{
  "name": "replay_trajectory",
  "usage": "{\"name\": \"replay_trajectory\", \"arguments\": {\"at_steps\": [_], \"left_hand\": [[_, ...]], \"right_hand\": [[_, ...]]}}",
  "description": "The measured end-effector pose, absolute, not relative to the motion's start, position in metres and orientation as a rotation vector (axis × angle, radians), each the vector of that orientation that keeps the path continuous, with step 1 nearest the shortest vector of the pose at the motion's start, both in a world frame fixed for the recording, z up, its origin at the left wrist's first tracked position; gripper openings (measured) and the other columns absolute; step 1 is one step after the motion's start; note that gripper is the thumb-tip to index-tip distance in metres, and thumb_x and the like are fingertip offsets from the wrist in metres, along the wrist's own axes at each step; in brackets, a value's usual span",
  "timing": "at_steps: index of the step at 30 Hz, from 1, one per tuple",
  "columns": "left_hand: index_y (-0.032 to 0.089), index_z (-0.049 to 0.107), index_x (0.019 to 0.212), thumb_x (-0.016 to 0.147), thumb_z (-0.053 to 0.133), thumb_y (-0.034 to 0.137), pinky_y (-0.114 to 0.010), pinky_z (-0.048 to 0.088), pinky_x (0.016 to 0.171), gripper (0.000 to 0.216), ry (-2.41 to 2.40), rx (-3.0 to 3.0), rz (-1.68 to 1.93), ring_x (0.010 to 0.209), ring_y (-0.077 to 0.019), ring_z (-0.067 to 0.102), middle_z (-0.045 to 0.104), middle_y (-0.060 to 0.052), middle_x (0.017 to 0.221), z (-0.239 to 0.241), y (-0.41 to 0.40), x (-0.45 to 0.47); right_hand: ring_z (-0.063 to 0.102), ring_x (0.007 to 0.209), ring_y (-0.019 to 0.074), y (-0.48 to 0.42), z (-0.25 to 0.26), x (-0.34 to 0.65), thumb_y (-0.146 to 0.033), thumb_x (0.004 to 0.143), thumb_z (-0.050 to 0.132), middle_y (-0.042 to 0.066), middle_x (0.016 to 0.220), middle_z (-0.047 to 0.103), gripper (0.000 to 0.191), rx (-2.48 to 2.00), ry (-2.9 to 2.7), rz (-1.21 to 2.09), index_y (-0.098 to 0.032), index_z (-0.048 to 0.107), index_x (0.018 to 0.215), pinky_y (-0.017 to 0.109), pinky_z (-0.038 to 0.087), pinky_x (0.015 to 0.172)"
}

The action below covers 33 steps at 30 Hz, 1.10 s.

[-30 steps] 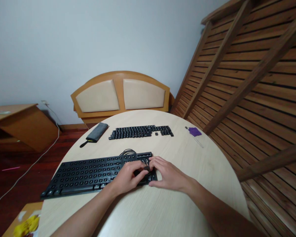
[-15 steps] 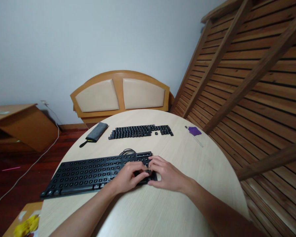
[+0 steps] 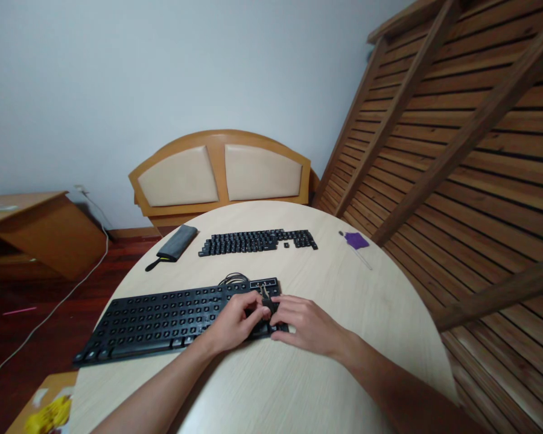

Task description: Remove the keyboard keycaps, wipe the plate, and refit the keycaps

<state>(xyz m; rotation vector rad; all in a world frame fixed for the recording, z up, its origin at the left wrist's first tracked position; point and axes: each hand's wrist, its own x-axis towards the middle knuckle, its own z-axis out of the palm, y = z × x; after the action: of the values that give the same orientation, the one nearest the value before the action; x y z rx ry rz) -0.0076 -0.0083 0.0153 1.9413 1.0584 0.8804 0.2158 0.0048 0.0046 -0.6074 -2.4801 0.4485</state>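
Note:
A black keyboard point(image 3: 158, 319) lies across the near part of the table, its keycaps mostly off so the bare switch posts show. Over its right end, my left hand point(image 3: 238, 316) pinches what looks like a keycap puller point(image 3: 265, 294), a small dark tool with thin wire prongs pointing away from me. My right hand point(image 3: 305, 322) is close against it from the right, fingers bent, with the fingertips at the dark part. What lies between those right fingertips is too small and hidden to make out.
Removed keycaps point(image 3: 242, 242) stand in rows beyond the keyboard, with one loose keycap point(image 3: 286, 245) beside them. A grey pouch point(image 3: 177, 243) lies at the left, a purple item point(image 3: 356, 240) at the right. The round table point(image 3: 344, 386) borders wooden slats point(image 3: 457, 150).
The tool has tipped so its wire prongs now show, pointing away from me. My right fingers have bent inward from the keyboard's right end towards the tool.

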Motion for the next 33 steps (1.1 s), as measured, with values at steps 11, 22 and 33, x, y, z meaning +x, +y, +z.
{"name": "replay_trajectory", "arguments": {"at_steps": [11,22,33], "left_hand": [[0.018,0.058,0.077,0.096,0.056,0.04,-0.027,0.046,0.071,0.03,1.101,1.865,0.962,0.074,-0.0168,0.061,0.068,-0.003,0.077,0.013,-0.005,-0.009],[0.016,0.065,0.077,0.098,0.054,0.031,-0.027,0.043,0.071,0.028,1.06,2.005,0.917,0.073,-0.0159,0.057,0.065,-0.003,0.075,0.017,-0.006,-0.008],[0.016,0.068,0.08,0.096,0.058,0.03,-0.026,0.045,0.072,0.023,0.974,2.004,0.861,0.073,-0.0153,0.06,0.07,-0.003,0.078,0.021,-0.008,-0.008]], "right_hand": [[0.07,0.108,0.0221,0.006,0.009,0.218,-0.029,0.088,0.071,0.004,0.095,0.074,0.011,-0.626,-2.501,0.465,-0.021,0.069,0.096,0.036,0.053,0.102],[0.065,0.121,0.0233,0.009,0.006,0.22,-0.031,0.087,0.073,0.005,0.097,0.075,0.01,-0.625,-2.507,0.465,-0.022,0.069,0.09,0.033,0.054,0.099],[0.063,0.122,0.0224,0.009,0.006,0.221,-0.03,0.088,0.072,0.006,0.1,0.075,0.01,-0.609,-2.505,0.51,-0.022,0.071,0.094,0.034,0.051,0.104]]}}
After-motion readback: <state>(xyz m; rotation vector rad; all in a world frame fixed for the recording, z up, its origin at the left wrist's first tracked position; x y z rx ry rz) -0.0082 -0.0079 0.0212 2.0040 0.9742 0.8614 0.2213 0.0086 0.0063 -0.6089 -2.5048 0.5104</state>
